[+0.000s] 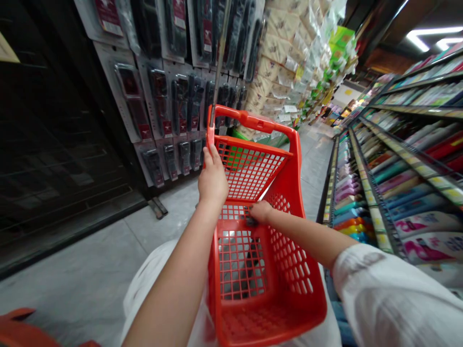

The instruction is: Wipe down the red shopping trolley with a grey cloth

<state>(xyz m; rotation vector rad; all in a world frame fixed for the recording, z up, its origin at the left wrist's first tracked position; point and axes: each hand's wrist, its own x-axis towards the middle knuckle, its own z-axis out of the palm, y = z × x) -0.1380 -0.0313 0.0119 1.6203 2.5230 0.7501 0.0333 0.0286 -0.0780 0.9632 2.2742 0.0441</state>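
Observation:
A red plastic shopping basket (314, 294) with grid walls fills the middle of the head view, tilted toward me. My left hand (213, 178) is closed round its left rim, close to the corner below the red handle (258, 123). Inside the basket, my right hand (261, 212) is curled closed near the grid panel (249, 166). Something small and dark (250, 219) shows at its fingers, too blurred to name. The basket's bottom bears no goods that I can see.
Blister-packed dark goods (181, 103) hang on a rack at the left, cream-coloured packs (278, 53) beyond them. A shelf of colourful packaged goods (405, 188) runs along the right. Grey tiled floor (314, 149) leads between. A red object (32, 332) lies lower left.

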